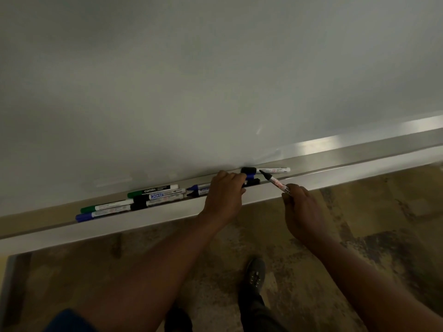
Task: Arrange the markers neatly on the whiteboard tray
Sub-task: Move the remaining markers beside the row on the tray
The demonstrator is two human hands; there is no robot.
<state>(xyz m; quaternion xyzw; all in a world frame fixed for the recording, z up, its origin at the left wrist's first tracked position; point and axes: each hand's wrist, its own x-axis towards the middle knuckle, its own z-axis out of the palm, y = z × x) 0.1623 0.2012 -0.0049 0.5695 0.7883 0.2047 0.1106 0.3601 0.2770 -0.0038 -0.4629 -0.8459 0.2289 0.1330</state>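
Several markers lie in the metal whiteboard tray (335, 174). A cluster with green, black and blue caps (134, 200) fills the tray's left stretch. My left hand (225, 195) rests over two markers, one blue (197, 187) and one black (197, 193), with its fingers curled on them. Beyond its fingertips a black-capped white marker (266, 170) lies against the board. My right hand (302, 207) grips a red-and-white marker with a black tip (275, 182), which points up-left over the tray's front lip.
The whiteboard (215, 80) fills the upper view. The tray runs on bare to the right. Below it are a mottled floor (359, 236), my dark shoe (254, 276) and a board leg at the far left (14, 279).
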